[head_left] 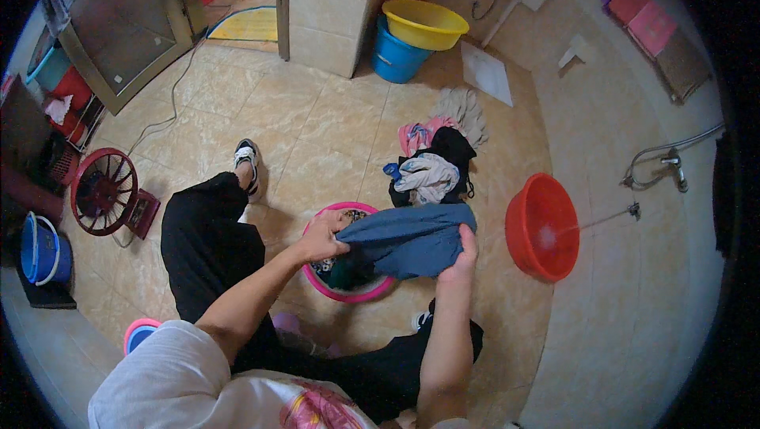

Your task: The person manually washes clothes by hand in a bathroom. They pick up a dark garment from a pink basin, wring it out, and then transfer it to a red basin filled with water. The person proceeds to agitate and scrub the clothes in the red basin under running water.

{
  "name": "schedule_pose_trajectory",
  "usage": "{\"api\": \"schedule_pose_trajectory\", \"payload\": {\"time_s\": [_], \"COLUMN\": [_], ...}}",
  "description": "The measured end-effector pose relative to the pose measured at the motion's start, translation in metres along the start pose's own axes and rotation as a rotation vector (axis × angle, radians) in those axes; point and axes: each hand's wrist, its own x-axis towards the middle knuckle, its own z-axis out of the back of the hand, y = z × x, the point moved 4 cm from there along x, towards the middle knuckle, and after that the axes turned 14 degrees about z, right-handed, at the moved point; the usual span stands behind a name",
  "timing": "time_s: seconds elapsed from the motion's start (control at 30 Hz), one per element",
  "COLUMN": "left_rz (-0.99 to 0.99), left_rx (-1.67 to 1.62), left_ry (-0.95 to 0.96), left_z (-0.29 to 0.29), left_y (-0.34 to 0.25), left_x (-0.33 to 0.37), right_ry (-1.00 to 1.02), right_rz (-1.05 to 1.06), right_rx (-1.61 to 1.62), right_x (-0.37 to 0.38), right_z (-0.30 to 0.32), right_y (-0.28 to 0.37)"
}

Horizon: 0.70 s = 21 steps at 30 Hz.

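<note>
A blue-grey piece of cloth, perhaps a garment, is stretched between my two hands. My left hand grips its left end, and my right hand has its right end, thumb pointing up. Beneath and to the left of the cloth stands a pink-rimmed basin on the floor between my legs. Dark and patterned fabric lies in that basin, partly hidden by the cloth and my left hand.
A clothes pile lies ahead on the tiles. Water from a wall tap runs into a red basin at right. A dark red fan stands at left, its cord crossing the floor. A yellow basin tops a blue bucket at the back.
</note>
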Motion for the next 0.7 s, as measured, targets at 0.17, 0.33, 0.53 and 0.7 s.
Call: {"api": "schedule_pose_trajectory", "payload": {"time_s": [0.17, 0.33, 0.53, 0.7], "left_rz": [-0.004, 0.209, 0.354, 0.454], "left_rx": [-1.55, -1.771, -1.363, -1.572], "left_ry": [0.2, 0.244, -0.085, 0.047], "left_z": [0.0, -0.04, -0.079, -0.078], "left_y": [-0.004, 0.004, 0.05, -0.045], "left_x": [-0.009, 0.031, 0.045, -0.012], "right_ry": [-0.231, 0.435, 0.792, 0.299], "right_rz": [-0.146, 0.174, 0.698, 0.398], "right_rx": [0.029, -0.895, -1.287, -1.402], "right_x": [-0.004, -0.071, -0.082, -0.026], "right_z": [-0.004, -0.075, -0.085, -0.061], "right_y": [-0.015, -0.053, -0.074, -0.052]}}
